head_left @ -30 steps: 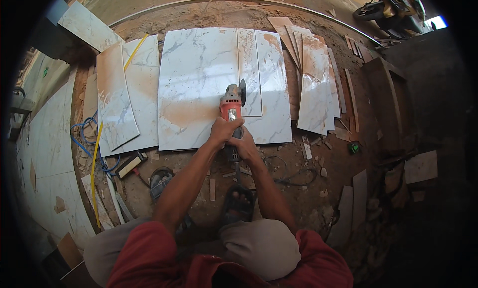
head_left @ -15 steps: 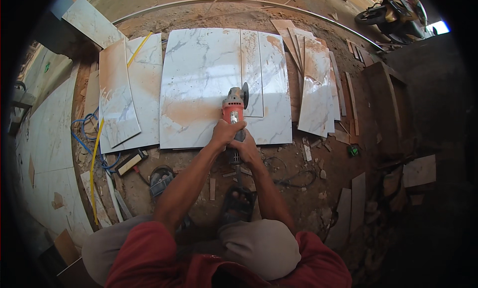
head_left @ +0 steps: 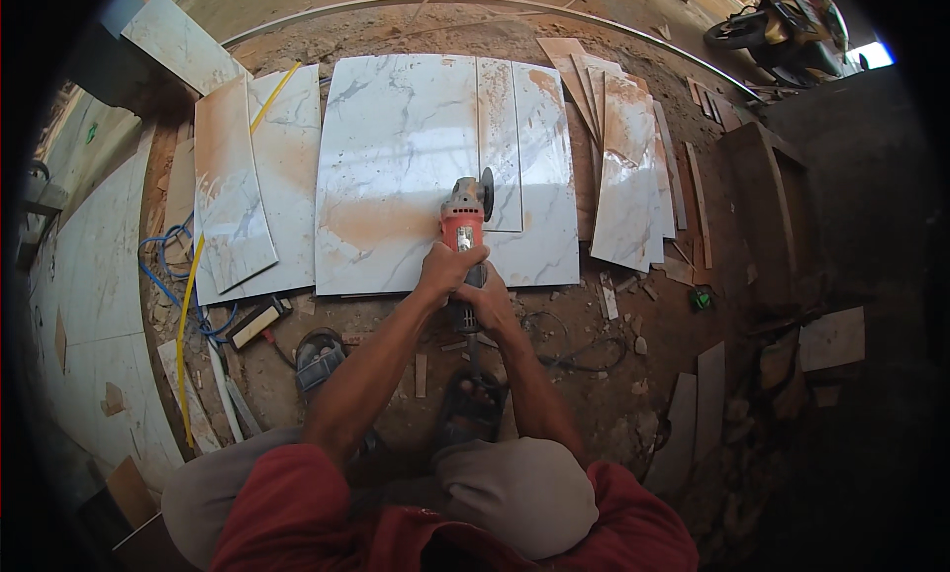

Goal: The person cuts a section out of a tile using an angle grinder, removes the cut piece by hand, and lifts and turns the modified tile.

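Note:
An angle grinder (head_left: 462, 233) with a red body and grey head is held low over a large white marbled tile (head_left: 396, 146). My left hand (head_left: 449, 271) wraps round its red body. Behind that, my right hand (head_left: 488, 301) grips the dark rear handle. The thin cutting disc (head_left: 488, 193) stands upright on the right side of the head, along a dark line in the tile. That line bounds a narrow strip (head_left: 501, 146) dusted with brown dirt. Whether the disc touches the tile I cannot tell.
Stacked marbled tile pieces (head_left: 625, 176) lie to the right, and more tiles (head_left: 230, 186) to the left with a yellow strip (head_left: 185, 344) and blue cord (head_left: 158, 265). A black-and-white tool (head_left: 259, 323) lies near my foot (head_left: 319, 357). A motorcycle (head_left: 782, 33) stands far right.
The grinder has shifted very slightly toward me along the line, both hands keeping their hold. The rest looks the same apart from a small shift of the view.

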`<move>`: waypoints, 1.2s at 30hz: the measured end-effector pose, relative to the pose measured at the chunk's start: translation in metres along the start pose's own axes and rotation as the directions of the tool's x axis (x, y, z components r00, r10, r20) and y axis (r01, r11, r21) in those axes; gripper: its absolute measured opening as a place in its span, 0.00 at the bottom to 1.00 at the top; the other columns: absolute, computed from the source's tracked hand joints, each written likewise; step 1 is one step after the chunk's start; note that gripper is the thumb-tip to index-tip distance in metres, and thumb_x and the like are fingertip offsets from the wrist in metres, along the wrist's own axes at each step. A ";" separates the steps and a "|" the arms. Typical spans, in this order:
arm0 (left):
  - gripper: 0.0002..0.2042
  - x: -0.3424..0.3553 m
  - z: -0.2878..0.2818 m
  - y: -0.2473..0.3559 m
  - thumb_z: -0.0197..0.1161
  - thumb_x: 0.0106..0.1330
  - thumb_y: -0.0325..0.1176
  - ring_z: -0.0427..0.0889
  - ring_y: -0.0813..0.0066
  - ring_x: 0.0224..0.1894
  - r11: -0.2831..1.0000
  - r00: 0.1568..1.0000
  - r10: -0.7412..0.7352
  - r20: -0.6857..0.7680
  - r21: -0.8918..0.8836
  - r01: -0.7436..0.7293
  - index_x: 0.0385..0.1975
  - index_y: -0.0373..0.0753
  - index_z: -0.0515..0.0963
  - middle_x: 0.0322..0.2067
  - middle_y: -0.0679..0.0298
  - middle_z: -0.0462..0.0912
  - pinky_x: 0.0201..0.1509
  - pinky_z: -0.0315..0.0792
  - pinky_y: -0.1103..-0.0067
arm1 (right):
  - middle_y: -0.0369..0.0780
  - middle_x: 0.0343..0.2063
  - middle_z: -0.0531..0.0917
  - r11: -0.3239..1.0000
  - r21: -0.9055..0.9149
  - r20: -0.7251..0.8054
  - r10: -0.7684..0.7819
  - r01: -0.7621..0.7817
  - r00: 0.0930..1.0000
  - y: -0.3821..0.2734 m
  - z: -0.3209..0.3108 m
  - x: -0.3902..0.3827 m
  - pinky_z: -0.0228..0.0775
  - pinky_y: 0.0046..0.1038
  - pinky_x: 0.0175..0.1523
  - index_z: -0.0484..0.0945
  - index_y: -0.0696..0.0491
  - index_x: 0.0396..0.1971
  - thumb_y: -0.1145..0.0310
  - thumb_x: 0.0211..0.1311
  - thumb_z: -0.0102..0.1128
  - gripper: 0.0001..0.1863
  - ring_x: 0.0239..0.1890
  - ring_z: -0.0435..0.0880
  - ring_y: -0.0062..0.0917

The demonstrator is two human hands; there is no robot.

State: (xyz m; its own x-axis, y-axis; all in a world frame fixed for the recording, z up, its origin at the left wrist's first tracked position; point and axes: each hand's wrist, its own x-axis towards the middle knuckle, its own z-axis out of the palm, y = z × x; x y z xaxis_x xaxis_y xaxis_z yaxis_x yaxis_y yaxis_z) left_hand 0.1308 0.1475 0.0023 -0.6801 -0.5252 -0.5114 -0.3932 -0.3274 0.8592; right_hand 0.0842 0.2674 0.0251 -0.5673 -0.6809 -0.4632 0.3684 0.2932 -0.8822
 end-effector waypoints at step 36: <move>0.21 -0.008 -0.002 -0.002 0.72 0.51 0.48 0.82 0.71 0.26 1.000 1.000 -0.020 -0.001 0.015 0.020 0.28 0.31 0.82 0.25 0.58 0.84 0.31 0.75 0.72 | 0.42 0.42 0.81 1.000 0.012 -0.002 -0.003 0.003 1.000 0.006 0.003 -0.006 0.73 0.27 0.49 0.69 0.64 0.53 0.58 0.42 0.74 0.39 0.42 0.81 0.27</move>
State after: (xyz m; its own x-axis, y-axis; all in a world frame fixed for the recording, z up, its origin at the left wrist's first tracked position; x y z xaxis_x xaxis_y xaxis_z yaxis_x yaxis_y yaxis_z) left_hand 0.1381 0.1507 0.0045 -0.6713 -0.5195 -0.5287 -0.4163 -0.3259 0.8488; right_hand 0.0924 0.2710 0.0224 -0.5699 -0.6803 -0.4609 0.3753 0.2835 -0.8825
